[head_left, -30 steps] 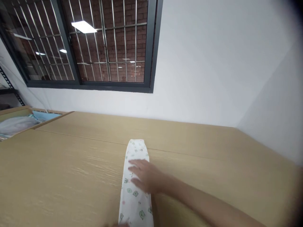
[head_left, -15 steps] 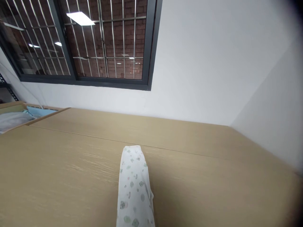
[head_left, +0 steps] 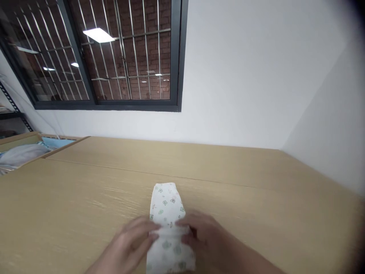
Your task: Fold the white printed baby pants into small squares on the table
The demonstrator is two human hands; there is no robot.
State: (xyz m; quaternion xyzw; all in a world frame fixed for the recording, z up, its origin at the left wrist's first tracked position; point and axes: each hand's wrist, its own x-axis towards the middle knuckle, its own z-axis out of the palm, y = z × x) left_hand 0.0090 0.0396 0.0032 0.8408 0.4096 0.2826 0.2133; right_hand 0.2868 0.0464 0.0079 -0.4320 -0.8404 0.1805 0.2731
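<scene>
A white pair of baby pants (head_left: 167,203) with small green, pink and grey prints lies folded lengthwise on the wooden tabletop. Its narrow end points away from me, and a pale band runs across its nearer part. My left hand (head_left: 128,243) pinches this band at the left side, thumb below and fingers above. On the right side, my right hand (head_left: 202,232) grips the same band with curled fingers. Both hands are smeared by motion, and the exact fingertip contact is blurred. The nearest part of the cloth runs down to the bottom of the picture.
The light wooden tabletop (head_left: 256,213) meets a white wall (head_left: 234,76) at the back. An open wooden compartment (head_left: 61,149) with blue and white cloth (head_left: 27,154) lies at left. Above is a dark-framed window (head_left: 137,104) with bars. A black metal rack (head_left: 11,114) shows at far left.
Both my hands have come into view from below and taken hold of the pants. The visible cloth sits a little lower, with a band now across it. The camera view has shifted slightly.
</scene>
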